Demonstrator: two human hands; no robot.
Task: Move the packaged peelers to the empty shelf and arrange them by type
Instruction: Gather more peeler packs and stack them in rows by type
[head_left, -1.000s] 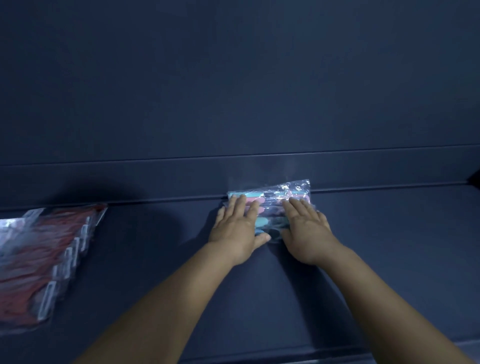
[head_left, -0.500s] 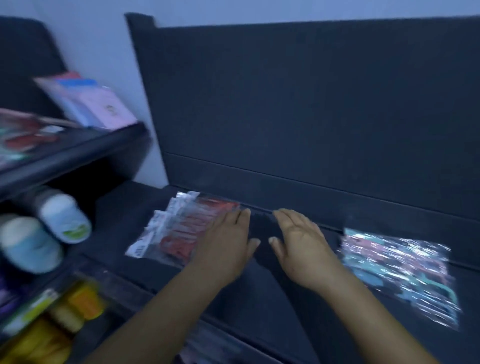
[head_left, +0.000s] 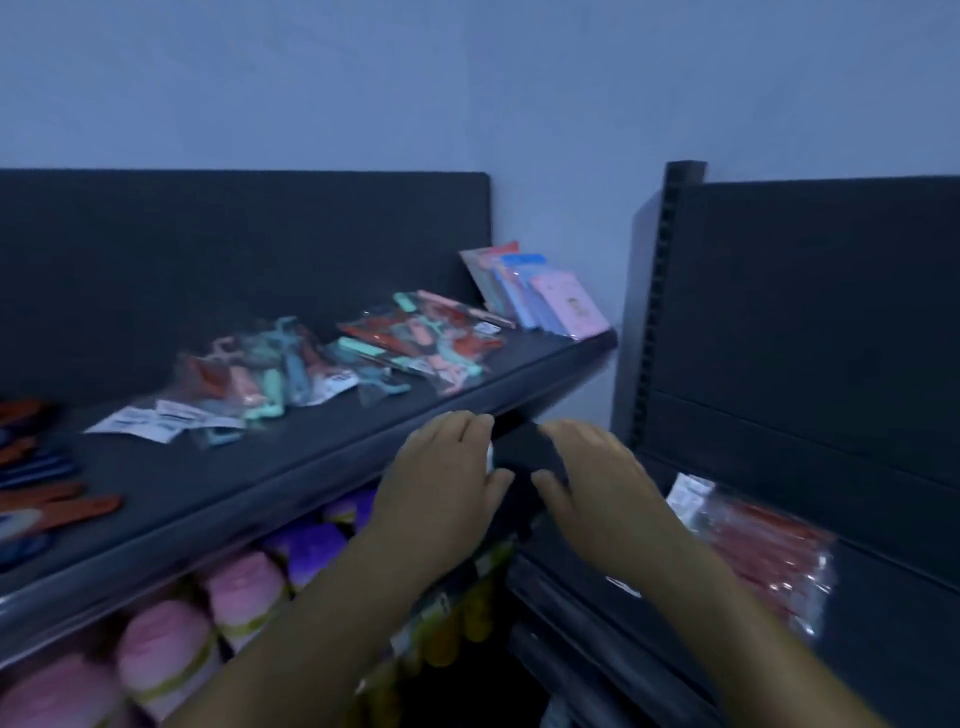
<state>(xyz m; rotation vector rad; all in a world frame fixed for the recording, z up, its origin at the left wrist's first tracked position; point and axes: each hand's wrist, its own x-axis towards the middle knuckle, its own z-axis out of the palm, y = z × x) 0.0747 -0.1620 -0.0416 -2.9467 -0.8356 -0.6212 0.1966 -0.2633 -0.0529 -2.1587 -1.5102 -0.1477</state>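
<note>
The view swings left from the dark shelf; both hands, left hand (head_left: 441, 478) and right hand (head_left: 592, 483), leave the pastel packet and hover empty before the stocked shelf (head_left: 291, 467).

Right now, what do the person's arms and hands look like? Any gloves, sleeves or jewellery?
Both arms are bare from the frame's lower edge to the wrist: no sleeves show. The left hand and right hand wear no gloves, and no watch, bracelet or ring can be made out, though the picture is dim and slightly blurred.

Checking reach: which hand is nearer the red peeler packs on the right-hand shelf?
Right. The right hand hovers just left of the red peeler packs; the left hand is farther left.
</note>
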